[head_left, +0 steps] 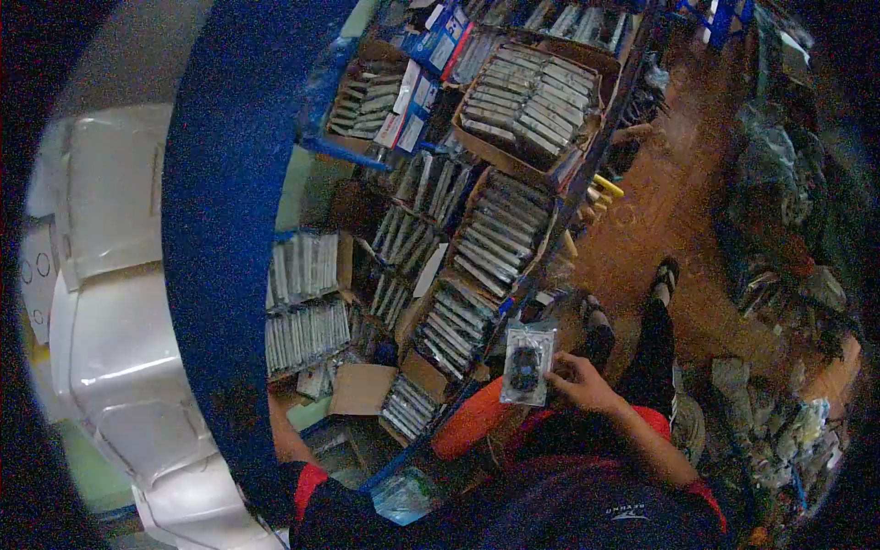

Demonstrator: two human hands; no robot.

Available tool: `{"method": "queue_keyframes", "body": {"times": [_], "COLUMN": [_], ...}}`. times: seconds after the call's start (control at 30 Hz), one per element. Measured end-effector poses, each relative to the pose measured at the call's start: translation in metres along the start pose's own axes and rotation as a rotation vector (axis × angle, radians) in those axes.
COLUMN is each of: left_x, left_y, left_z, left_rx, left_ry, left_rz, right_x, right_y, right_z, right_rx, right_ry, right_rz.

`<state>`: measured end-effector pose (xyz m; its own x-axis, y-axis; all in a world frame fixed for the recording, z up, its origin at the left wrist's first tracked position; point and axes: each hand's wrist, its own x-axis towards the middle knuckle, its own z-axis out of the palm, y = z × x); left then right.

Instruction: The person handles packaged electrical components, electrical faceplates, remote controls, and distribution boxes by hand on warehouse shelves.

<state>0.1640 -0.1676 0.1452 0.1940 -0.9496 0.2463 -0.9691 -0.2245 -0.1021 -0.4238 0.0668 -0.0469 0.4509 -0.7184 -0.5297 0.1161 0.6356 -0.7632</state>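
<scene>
My right hand (584,382) pinches the right edge of a clear plastic packet (526,364), holding it up in front of my body. Inside the packet is a dark item on a pale backing; its exact kind is too blurred to make out. Of my left arm only the forearm (290,438) shows, at the lower left beside a wide blue band. That band or the boxes hide my left hand.
Cardboard boxes (496,161) packed with rows of wrapped flat packets fill the blue-edged shelving. An open box flap (363,390) sticks out near my left forearm. White plastic-covered panels (128,330) stand at left. Plastic-wrapped clutter (779,183) lines the right side of the brown floor (632,225).
</scene>
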Motion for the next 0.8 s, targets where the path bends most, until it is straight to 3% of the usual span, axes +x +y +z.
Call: {"method": "queue_keyframes", "body": {"times": [0.13,0.23,0.3,0.5,0.63,0.7,0.8], "left_x": [-0.011,-0.021,-0.030,-0.078,-0.119,-0.142,-0.175], "left_y": [0.004,0.005,0.006,0.037,0.071,0.094,0.157], "left_z": [-0.009,-0.020,-0.027,-0.035,-0.010,0.012,0.018], "left_rx": [-0.056,-0.129,-0.201,-0.699,-1.048,-1.194,-1.263], "left_ry": [-0.002,0.001,0.006,-0.051,-0.204,-0.316,-0.475], "left_rz": [-0.078,-0.160,-0.227,-0.586,-0.851,-0.969,-0.998], "right_x": [-0.006,-0.003,-0.009,-0.027,-0.026,-0.030,-0.040], "right_y": [-0.013,-0.001,-0.005,-0.027,-0.009,0.005,0.014], "right_z": [-0.002,-0.003,-0.004,-0.010,-0.017,-0.019,-0.025], "right_rx": [0.141,-0.083,-0.100,-0.064,-0.037,-0.052,-0.101], "right_ry": [-0.056,-0.018,0.003,0.022,-0.044,0.004,0.046], "right_rz": [0.041,-0.124,-0.056,-0.112,-0.160,-0.073,-0.112]}}
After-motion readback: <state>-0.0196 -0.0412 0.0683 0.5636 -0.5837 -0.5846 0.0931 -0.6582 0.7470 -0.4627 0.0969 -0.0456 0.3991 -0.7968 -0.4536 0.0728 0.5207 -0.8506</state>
